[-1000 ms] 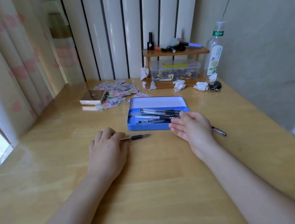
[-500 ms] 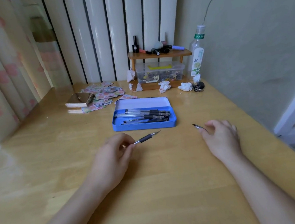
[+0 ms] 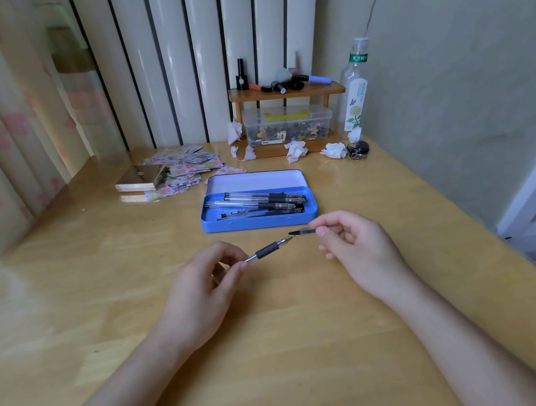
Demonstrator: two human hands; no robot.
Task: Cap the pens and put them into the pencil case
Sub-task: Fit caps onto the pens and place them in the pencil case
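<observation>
1. Bringing cap to pen: left hand [image 3: 203, 291] pinches the uncapped pen [image 3: 269, 248] by the barrel, tip aimed right; right hand [image 3: 355, 245] pinches the cap [image 3: 303, 231] between thumb and forefinger, open end facing the tip.
2. Changed: half a second ago the right hand was flat on the desk [image 3: 66, 300] over the cap, well apart from the pen. Now both are raised and cap and tip nearly meet, just in front of the pencil case [image 3: 259, 221].
3. Meaning: pickup done, alignment nearly done; judged next step is pushing the cap on, then dropping the pen in the case.
4. Case sits open, lid back, several pens [image 3: 259, 202] lying inside, apparently capped.
5. Hard to tell: whether cap and tip already touch; cap is a little above the tip line. Rear of the pen hidden in the left palm. No other loose pens visible on the desk.
</observation>
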